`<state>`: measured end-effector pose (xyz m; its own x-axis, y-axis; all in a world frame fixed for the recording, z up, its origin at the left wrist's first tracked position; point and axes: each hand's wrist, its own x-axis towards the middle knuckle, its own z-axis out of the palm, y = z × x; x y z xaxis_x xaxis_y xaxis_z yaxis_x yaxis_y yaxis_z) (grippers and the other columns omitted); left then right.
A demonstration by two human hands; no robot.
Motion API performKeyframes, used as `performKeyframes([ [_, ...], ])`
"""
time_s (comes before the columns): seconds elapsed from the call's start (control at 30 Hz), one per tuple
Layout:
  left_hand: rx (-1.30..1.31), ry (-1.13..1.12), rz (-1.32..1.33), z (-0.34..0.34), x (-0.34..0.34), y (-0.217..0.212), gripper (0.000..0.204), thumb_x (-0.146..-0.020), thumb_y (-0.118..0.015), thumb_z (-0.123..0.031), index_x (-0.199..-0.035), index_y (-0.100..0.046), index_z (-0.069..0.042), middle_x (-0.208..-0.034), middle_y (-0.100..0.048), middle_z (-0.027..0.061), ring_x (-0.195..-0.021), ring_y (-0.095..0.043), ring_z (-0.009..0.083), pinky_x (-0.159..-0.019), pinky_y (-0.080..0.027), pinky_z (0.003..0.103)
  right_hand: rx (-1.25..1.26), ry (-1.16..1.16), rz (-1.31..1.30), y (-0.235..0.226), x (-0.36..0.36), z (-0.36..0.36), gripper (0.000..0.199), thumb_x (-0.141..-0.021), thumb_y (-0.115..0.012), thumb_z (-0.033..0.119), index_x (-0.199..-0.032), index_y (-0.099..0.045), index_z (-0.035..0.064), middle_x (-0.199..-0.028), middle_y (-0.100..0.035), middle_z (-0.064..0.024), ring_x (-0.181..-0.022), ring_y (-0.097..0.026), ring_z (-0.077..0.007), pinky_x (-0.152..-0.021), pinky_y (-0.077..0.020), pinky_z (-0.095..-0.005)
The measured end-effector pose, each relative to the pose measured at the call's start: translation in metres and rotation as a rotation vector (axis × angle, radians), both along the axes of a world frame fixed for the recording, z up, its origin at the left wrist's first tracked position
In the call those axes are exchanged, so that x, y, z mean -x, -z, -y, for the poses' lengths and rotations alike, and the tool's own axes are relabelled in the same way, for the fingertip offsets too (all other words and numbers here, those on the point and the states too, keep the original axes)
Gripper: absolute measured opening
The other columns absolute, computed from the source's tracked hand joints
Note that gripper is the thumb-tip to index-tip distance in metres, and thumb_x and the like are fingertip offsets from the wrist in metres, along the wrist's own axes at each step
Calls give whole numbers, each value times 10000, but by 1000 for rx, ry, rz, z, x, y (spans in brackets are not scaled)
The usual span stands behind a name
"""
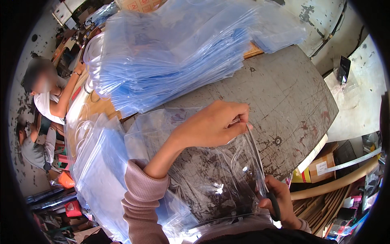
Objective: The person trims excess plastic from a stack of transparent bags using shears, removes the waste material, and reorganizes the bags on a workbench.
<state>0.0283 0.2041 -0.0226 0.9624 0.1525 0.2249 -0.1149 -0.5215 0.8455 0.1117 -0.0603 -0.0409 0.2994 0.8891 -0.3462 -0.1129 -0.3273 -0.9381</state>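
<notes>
A clear plastic bag (219, 175) lies across the near part of the worn grey table, its right edge lifted. My left hand (215, 124) is closed in a pinch on the upper right corner of this bag. Lower down by the same edge, my right hand (282, 199) is closed round the dark handle of a pair of scissors (274, 205). A narrow strip runs along the edge between both hands; whether it is scissor blade or plastic trim is hard to tell there.
A tall stack of bluish clear bags (170, 65) covers the far table. More bags (99, 162) with white handles lie at the left. Two people sit beyond the left side. A phone (343, 70) stands at the right, above a cardboard box (323, 166) and a curved tube (337, 179).
</notes>
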Motion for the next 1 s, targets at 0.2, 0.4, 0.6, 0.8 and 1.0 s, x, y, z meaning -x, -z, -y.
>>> performKeyframes([
  [0.2,83,34,-102,-12,3,0,194,-813,-624,-130,-747,-474,-25,-668,-501,63,-616,-464,157,-578,-369,296,-18,4,-297,-3,-2,-1,631,-669,-796,405,-1049,-526,-21,-876,-576,-16,-796,-479,-67,-687,-361,-216],
  [0.4,-266,82,243,-29,5,2,227,-767,-673,-134,-714,-470,-48,-717,-517,17,-673,-474,139,-643,-382,285,-69,-25,-327,-2,-1,0,633,-674,-800,362,-1075,-511,-33,-929,-583,-38,-865,-509,-84,-758,-385,-229],
  [0.6,100,149,50,-22,5,1,268,-772,-678,-134,-665,-449,-45,-668,-448,7,-626,-412,116,-599,-339,270,-103,-18,-324,0,1,-1,656,-670,-810,354,-1093,-489,-32,-891,-568,-34,-819,-502,-81,-716,-381,-226],
  [0.8,155,142,51,-18,5,2,276,-817,-644,-160,-667,-445,-41,-653,-413,9,-612,-379,112,-582,-323,270,-8,-136,-229,-13,-6,-6,667,-656,-809,405,-1051,-478,-20,-839,-532,-19,-764,-470,-80,-678,-368,-225],
  [1.0,144,146,28,-18,4,6,303,-837,-632,-192,-667,-434,-38,-645,-408,11,-613,-381,116,-580,-323,277,-30,-111,-254,-21,0,-16,706,-642,-803,442,-1045,-456,-23,-840,-528,-28,-794,-471,-88,-707,-370,-233],
])
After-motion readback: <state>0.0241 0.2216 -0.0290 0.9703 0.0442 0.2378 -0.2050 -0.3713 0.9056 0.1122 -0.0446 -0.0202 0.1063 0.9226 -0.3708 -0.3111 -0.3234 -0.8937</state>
